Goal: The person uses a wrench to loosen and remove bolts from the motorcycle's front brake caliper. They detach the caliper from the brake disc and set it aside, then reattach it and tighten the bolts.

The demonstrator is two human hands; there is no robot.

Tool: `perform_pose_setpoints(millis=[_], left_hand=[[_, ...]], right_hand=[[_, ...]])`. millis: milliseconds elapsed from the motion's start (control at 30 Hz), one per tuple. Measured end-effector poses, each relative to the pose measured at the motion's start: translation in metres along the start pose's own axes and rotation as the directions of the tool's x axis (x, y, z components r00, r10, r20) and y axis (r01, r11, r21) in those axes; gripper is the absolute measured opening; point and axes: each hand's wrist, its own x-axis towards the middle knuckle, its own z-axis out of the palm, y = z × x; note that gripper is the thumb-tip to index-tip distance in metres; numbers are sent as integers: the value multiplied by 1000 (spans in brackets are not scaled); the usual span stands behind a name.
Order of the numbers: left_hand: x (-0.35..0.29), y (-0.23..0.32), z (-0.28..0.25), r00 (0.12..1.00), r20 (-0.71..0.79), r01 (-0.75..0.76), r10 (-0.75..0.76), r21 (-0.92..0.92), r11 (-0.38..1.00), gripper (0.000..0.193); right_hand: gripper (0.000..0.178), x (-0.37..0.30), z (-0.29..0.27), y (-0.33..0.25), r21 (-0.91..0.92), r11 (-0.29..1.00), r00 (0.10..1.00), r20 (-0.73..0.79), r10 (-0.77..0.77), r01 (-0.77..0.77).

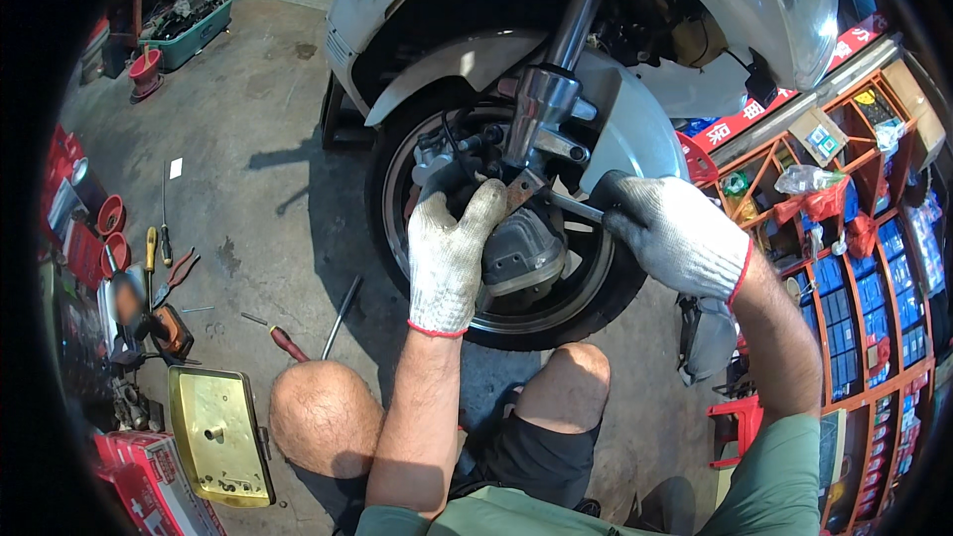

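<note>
My left hand (449, 250), in a white knit glove with dark fingers, is closed at a flat brown metal bracket (520, 194) with a hole in it. The bracket sits beside the lower fork leg (544, 99) of a scooter's front wheel (382, 208). My right hand (680, 233), gloved alike, is closed round a slim metal rod-shaped tool (574, 206). The rod's far end meets the bracket; its exact kind is hidden by the fingers. Below the bracket hangs a grey rounded housing (523, 256) in front of the wheel hub.
A yellowish metal tray (220, 432) with small parts lies at lower left. Nearby are a red-handled screwdriver (288, 342), a metal bar (342, 316) and pliers (176, 276). Orange shelving (862, 399) with blue boxes and a red stool (733, 429) stand on the right.
</note>
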Motion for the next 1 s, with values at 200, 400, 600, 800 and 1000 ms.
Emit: perform_pose_setpoints(millis=[200,400,600,800,1000], left_hand=[[-1,3,0,1000,18,9,-9,-25,1000,30],[-1,2,2,1000,13,-26,26,-1,1000,28],[-3,5,0,999,36,-4,2,32,999,24],[-2,5,1,1000,17,-17,17,31,999,27],[-2,2,0,1000,16,-15,15,22,1000,32]], right_hand=[[15,-4,9,2,106,994,999,-52,-1,6],[19,-22,78,4,434,889,962,-143,230,-148],[21,-23,92,3,411,905,953,-217,213,-109],[17,-26,67,4,360,932,975,-188,117,-42],[14,-14,28,11,145,986,989,-134,-56,76]])
